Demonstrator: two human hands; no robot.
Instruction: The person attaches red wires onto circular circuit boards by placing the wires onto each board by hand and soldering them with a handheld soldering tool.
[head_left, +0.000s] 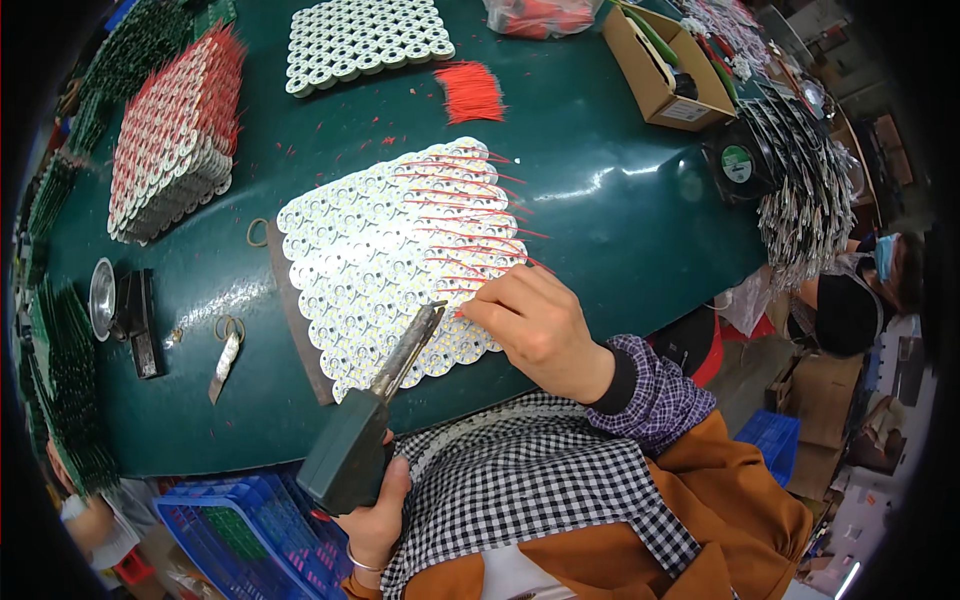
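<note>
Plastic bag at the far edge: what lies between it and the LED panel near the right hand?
In the head view, a bundle of red wires lies between them, on the green tabletop.

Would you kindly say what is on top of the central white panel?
Red wires lie across the right side of the panel; what the right hand and soldering gun cover is hidden.

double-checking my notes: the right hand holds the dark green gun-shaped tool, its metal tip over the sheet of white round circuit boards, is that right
Not quite: the left hand holds the dark green gun-shaped tool, as the head view shows. Its metal tip is over the sheet of white round circuit boards, as you say.
</note>
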